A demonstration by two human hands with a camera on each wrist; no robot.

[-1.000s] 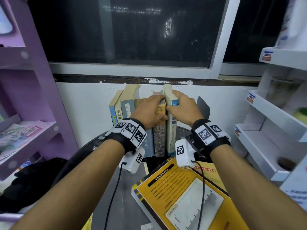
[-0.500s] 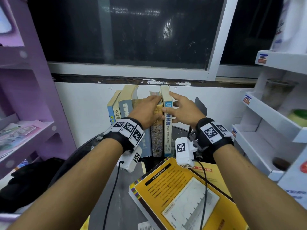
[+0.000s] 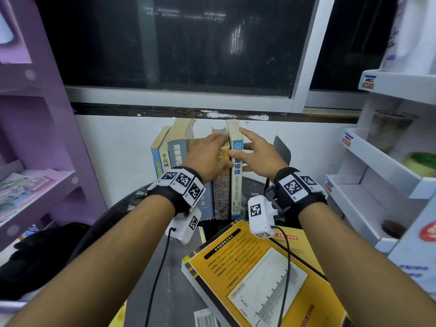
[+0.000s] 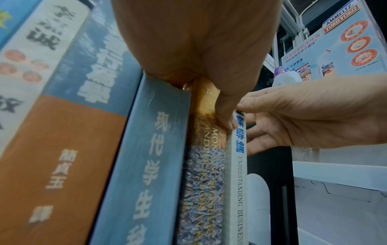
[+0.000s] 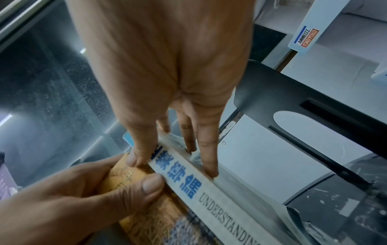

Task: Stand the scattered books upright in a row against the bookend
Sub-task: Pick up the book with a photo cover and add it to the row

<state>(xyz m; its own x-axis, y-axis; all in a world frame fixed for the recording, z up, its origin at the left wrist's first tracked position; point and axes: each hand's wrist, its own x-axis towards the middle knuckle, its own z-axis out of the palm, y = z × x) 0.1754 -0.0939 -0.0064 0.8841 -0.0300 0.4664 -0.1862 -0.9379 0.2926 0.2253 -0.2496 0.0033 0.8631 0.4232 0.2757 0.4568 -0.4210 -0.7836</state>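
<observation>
Several books stand upright in a row against the wall. My left hand [image 3: 210,154] curls over the top of the gold patterned book [image 3: 221,197], its thumb [image 5: 150,184] pressing the spine. My right hand [image 3: 257,154] straddles the white "Understanding Business" book [image 3: 236,185], the last in the row: its thumb touches the spine's left edge and its straight fingers [image 5: 209,165] lie on the right cover. The black bookend [image 3: 283,149] stands just right of that book, with a gap between them. A yellow book [image 3: 259,279] lies flat at the table's front, over another yellow one [image 3: 304,246].
The round dark table [image 3: 174,267] carries the books. A purple shelf unit [image 3: 35,180] stands close on the left, white display shelves [image 3: 377,166] close on the right. Blue-spined books [image 3: 177,149] lean at the row's left end. Wrist-camera cables hang over the flat book.
My right hand has loosened its grasp on the white book and spread its fingers. The white book now stands straighter against the gold one. The left hand has stayed put.
</observation>
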